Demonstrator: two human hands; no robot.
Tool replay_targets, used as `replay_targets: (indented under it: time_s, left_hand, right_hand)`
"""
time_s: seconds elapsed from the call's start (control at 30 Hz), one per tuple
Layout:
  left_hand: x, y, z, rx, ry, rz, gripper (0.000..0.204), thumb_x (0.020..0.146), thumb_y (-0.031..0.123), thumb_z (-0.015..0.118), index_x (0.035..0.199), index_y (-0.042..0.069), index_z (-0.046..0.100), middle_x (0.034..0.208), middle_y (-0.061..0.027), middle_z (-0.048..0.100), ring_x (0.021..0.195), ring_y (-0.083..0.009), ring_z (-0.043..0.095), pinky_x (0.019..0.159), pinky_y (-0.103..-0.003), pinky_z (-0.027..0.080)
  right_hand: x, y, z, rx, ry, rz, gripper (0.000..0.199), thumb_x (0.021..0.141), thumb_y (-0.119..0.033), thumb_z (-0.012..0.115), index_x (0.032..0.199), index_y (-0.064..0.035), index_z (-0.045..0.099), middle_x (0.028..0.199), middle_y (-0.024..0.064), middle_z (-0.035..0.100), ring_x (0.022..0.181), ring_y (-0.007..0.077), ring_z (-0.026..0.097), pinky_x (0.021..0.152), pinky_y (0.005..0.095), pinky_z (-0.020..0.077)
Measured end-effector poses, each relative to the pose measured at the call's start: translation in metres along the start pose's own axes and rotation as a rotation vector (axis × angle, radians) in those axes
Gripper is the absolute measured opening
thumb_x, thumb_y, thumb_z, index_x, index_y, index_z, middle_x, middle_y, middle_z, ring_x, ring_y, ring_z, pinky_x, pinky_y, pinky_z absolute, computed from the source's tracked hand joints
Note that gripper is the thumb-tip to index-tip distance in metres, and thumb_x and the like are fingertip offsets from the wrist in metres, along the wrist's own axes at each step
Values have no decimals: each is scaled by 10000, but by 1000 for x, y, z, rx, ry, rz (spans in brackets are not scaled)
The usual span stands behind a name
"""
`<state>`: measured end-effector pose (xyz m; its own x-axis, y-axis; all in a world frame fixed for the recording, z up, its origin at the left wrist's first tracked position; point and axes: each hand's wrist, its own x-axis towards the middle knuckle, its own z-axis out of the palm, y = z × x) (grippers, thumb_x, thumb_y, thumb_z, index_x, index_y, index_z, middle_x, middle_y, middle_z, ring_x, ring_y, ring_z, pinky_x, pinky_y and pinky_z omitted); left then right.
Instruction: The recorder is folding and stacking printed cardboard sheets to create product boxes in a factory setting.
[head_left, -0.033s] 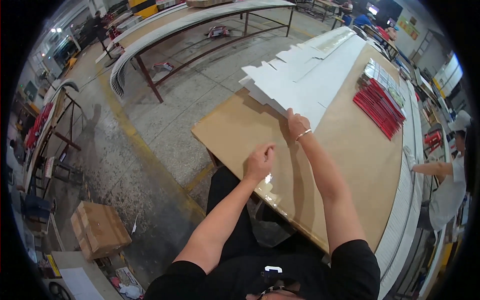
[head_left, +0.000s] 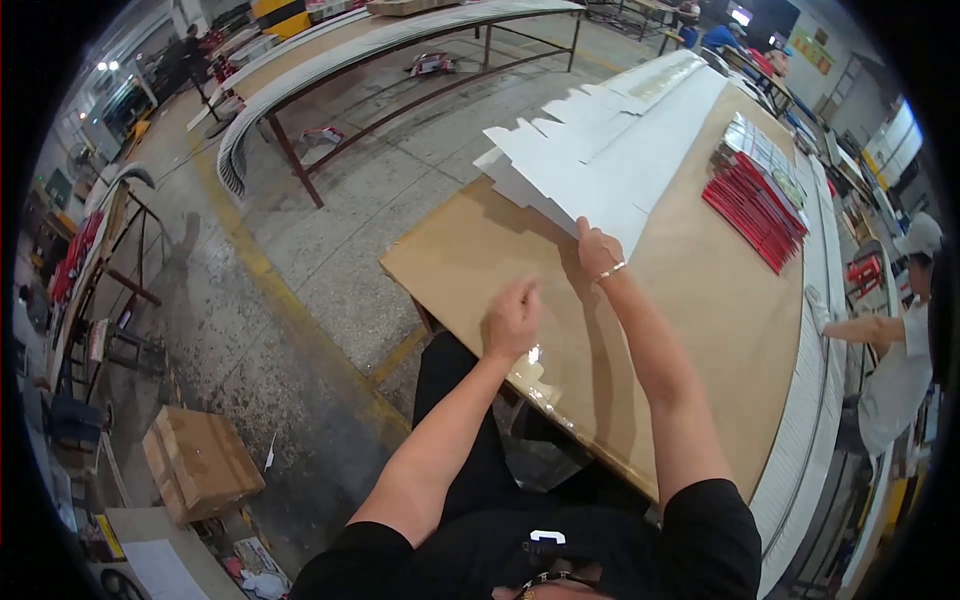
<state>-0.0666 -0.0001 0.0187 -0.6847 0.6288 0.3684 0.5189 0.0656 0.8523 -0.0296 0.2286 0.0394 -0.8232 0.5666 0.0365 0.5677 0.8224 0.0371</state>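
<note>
A fanned stack of white die-cut cardboard sheets [head_left: 600, 160] lies along the far part of a brown table [head_left: 720, 330]. My right hand [head_left: 597, 245], with a thin bracelet at the wrist, is on the nearest corner of the sheets, and its fingers are closed on that edge. My left hand [head_left: 515, 318] hovers just above the bare brown tabletop, to the left of and nearer than my right hand. It is slightly blurred, its fingers are loosely spread, and it holds nothing.
A row of red flat packs [head_left: 755, 215] lies on the table's right side. A co-worker [head_left: 895, 350] in white stands at the right edge with a gloved hand on the table. A cardboard box [head_left: 200, 460] sits on the floor to the left. A long metal-framed bench [head_left: 400, 60] stands behind.
</note>
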Motion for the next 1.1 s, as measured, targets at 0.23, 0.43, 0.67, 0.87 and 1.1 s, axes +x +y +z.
replay_targets:
  time_s: [0.23,0.43,0.67,0.87,1.1]
  left_hand:
    - [-25,-34,-21,-563,579,-63,382,1016,181,419,1354,18,488,1303,-166,536,1220,-302,498,1058,-414,370]
    - [-51,48,-18,212,-436,390,475,984,392,487,1354,99,542,1440,-195,432,1360,-365,376,1128,-575,208]
    - [-85,69,22,612,-770,606,759,852,688,517,1432,199,495,1512,-199,343,1411,-389,294,1095,-719,88]
    - [-112,102,-8,745,-1038,699,851,736,444,776,1482,297,394,1406,-207,376,1285,-372,394,1069,-734,147]
    - [-100,91,27,343,-1046,375,344,747,188,790,1055,106,661,948,-57,638,941,-239,616,869,-415,415]
  right_hand:
    - [-212,121,31,217,562,-232,321,872,-36,545,1182,-77,622,1174,146,658,1070,339,641,903,438,525]
    - [-361,159,-4,230,262,60,427,849,-107,644,1275,-111,619,1387,149,551,1334,366,463,1118,474,354]
    - [-463,51,-50,344,-98,10,636,769,-101,705,1381,-146,533,1483,125,453,1403,365,375,1157,538,240]
    - [-516,44,-20,483,208,265,518,729,-34,689,1239,-116,652,1328,93,602,1314,339,495,1150,540,232]
    - [-474,41,-43,1224,393,978,560,816,-146,756,1335,-91,554,1084,141,674,976,275,592,878,399,465]
